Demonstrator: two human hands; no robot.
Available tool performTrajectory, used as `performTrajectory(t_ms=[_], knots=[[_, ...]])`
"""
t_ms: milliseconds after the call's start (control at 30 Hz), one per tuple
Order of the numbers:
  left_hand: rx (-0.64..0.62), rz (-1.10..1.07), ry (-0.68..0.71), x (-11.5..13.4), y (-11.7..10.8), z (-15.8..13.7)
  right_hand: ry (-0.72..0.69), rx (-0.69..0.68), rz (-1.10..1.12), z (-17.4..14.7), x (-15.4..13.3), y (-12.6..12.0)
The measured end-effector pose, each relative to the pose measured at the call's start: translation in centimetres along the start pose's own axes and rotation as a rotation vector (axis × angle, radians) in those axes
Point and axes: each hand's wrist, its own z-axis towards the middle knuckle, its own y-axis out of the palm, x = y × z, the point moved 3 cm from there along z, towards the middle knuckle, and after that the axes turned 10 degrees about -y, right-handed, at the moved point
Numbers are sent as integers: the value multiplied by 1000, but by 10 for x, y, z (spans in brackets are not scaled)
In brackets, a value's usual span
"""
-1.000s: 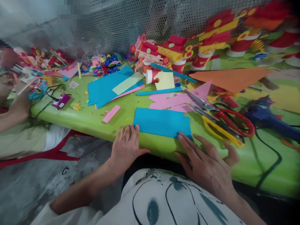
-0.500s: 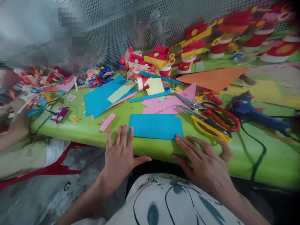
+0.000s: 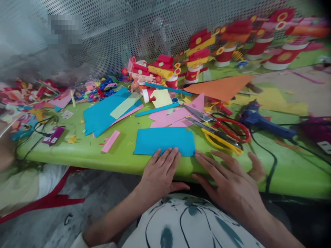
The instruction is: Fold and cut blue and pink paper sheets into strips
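1. Grey mesh (image 3: 134,34) stands at the back, well beyond the blue sheet.
2. The green table (image 3: 297,175) carries everything here, the blue sheet lying close to its front edge.
3. A row of red cup figures (image 3: 193,74) stands past the blue sheet, running off to its right.
4. An orange sheet (image 3: 219,88) lies beyond the blue sheet and to its right.
5. A bigger blue piece (image 3: 99,112) lies to the left of the blue sheet and beyond it, a pale green strip (image 3: 126,106) across its right part.
6. The blue sheet (image 3: 164,139) itself is flat, long side facing the person.
7. The right hand (image 3: 230,179) is open and holds nothing; its foremost fingertips are at the sheet's near right corner, the other fingers spread away from it.
8. The left hand (image 3: 161,172) is open too, fingertips laid over the sheet's near edge, right of its middle, thumb stretched out clear of the sheet. How hard it presses, I can't tell.
9. A dark blue glue gun (image 3: 269,122) rests well to the sheet's right.
10. Red scissors (image 3: 216,120) and yellow scissors (image 3: 214,132) lie together just right of the sheet, blades pointing left.
11. A cup (image 3: 148,95) lies tipped over beyond the sheet.
12. A pink strip (image 3: 110,141) sits left of the sheet, near it.
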Motion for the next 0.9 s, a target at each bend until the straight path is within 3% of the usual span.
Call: performTrajectory(t_ms=[133, 267, 433, 567, 733, 900], knots=[[-2, -20, -7, 2, -1, 2, -48, 94, -23, 9, 3, -15], [-55, -7, -14, 3, 0, 0, -129, -8, 94, 19, -4, -3], [-161, 20, -84, 5, -4, -1, -43, 1, 65, 12, -5, 9], [-144, 16, -166, 5, -9, 0, -57, 25, 3, 4, 0, 1], [-137, 43, -202, 2, -12, 0, -54, 99, -18, 4, 16, -16], [-140, 51, -191, -3, -18, -2, 2, 99, -85, 13, 51, -27]])
